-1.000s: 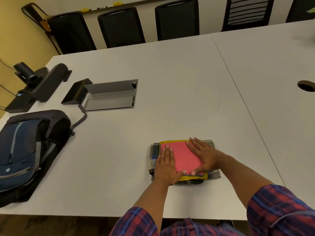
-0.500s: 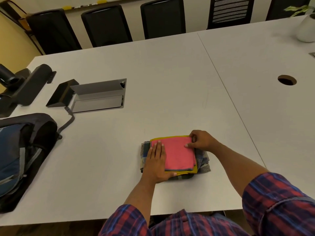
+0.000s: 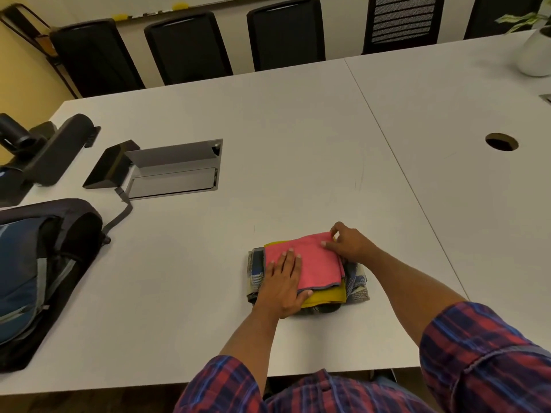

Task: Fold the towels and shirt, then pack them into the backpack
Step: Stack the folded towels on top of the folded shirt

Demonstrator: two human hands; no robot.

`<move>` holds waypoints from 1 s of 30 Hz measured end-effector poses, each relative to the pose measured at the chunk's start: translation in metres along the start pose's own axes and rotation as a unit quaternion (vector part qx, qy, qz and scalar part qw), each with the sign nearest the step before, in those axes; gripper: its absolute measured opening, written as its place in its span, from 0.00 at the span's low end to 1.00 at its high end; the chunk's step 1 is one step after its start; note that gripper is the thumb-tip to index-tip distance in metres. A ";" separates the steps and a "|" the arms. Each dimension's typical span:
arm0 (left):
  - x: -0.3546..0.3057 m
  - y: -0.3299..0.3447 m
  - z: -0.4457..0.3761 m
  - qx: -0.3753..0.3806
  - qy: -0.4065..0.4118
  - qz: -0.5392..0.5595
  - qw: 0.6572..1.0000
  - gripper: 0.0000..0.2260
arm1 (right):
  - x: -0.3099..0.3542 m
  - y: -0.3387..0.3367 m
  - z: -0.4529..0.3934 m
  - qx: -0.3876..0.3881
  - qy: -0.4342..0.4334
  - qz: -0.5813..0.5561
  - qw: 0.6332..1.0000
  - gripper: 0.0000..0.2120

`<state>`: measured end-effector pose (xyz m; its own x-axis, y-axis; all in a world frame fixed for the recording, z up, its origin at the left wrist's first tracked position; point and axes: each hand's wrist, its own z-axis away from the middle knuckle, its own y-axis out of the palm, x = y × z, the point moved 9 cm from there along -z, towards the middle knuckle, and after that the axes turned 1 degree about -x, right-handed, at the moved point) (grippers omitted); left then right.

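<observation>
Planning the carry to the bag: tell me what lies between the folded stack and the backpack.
Head view: only bare white table between the folded stack and the backpack; its loose strap lies farther back.

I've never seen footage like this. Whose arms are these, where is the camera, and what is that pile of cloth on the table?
There is no machine here: a person wears a wide-angle camera on the head, so you look forward and down along their own two arms. The single view shows a white table. In front of the person lies a stack of folded cloth: a pink towel on top, a yellow towel under it, and a checked shirt at the bottom. The left hand lies flat on the near left part of the stack, fingers straight, pressing it down. The right hand pinches the pink towel's far right corner. On the table at the left lies a blue and black backpack, where the stack is meant to go. Nothing has been packed yet.
</observation>
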<state>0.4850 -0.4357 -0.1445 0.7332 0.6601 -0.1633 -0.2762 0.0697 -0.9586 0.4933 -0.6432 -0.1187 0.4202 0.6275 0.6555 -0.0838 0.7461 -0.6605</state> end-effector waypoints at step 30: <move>0.020 -0.041 0.014 -0.054 0.063 -0.041 0.996 0.40 | 0.009 0.015 0.020 0.071 0.092 -0.279 0.953 0.10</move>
<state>0.5020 -0.4147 -0.1050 0.8249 0.5553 -0.1059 -0.1489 0.0328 -0.9883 0.4778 -0.6221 -0.1159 0.5850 0.0833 0.8068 0.0840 0.9831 -0.1624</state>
